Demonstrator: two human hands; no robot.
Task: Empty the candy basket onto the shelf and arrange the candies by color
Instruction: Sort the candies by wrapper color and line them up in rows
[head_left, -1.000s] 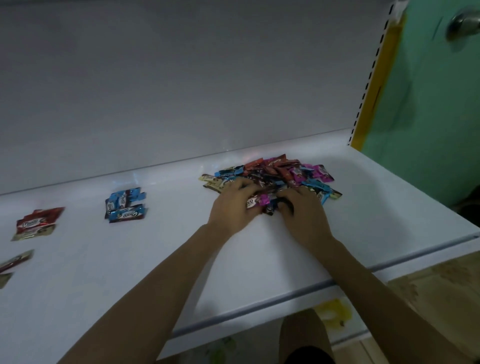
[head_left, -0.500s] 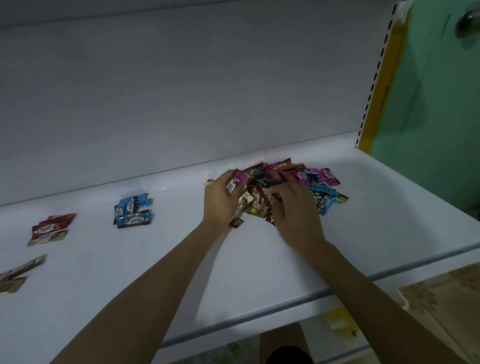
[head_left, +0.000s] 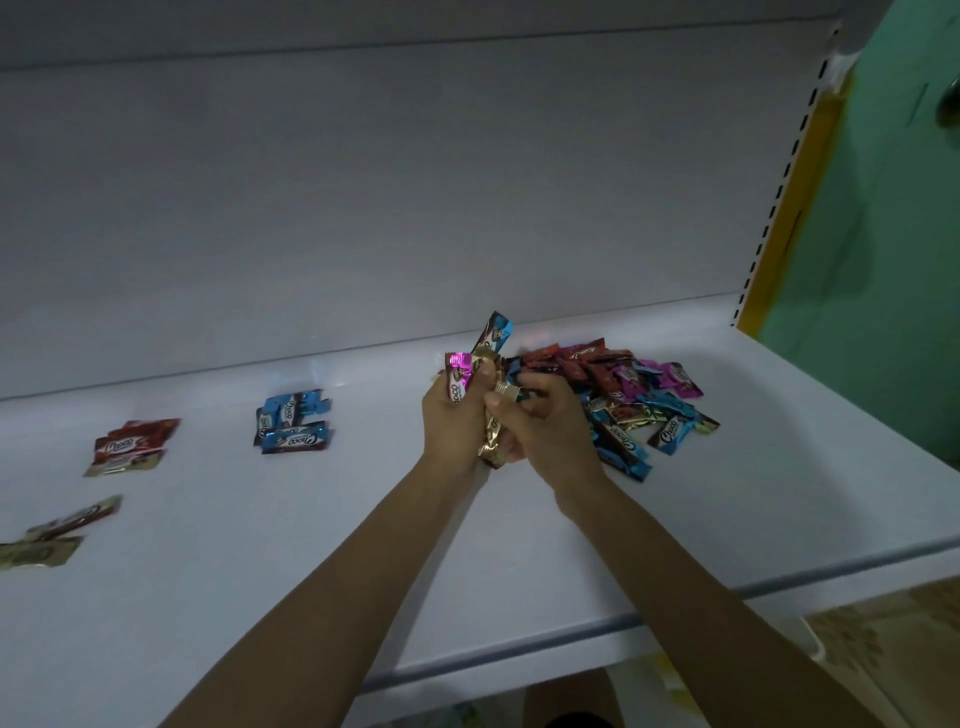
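Note:
A mixed pile of candies (head_left: 618, 395) in red, pink, blue and gold wrappers lies on the white shelf (head_left: 311, 545). My left hand (head_left: 453, 423) grips a bunch of candies (head_left: 480, 358), pink, blue and gold, lifted just left of the pile. My right hand (head_left: 540, 431) pinches a gold candy (head_left: 491, 439) in that bunch, fingers curled. Sorted groups lie to the left: blue candies (head_left: 292, 428), red candies (head_left: 132, 444) and gold candies (head_left: 52, 535). No basket is in view.
The shelf's white back panel (head_left: 415, 182) rises behind the candies. A slotted upright with a yellow strip (head_left: 789, 208) and a green wall (head_left: 883, 260) stand at the right. The shelf's front edge (head_left: 675, 608) runs below my forearms, with floor underneath.
Both hands have risen from the left edge of the pile with a bunch of candies gathered between them. The view has tilted slightly.

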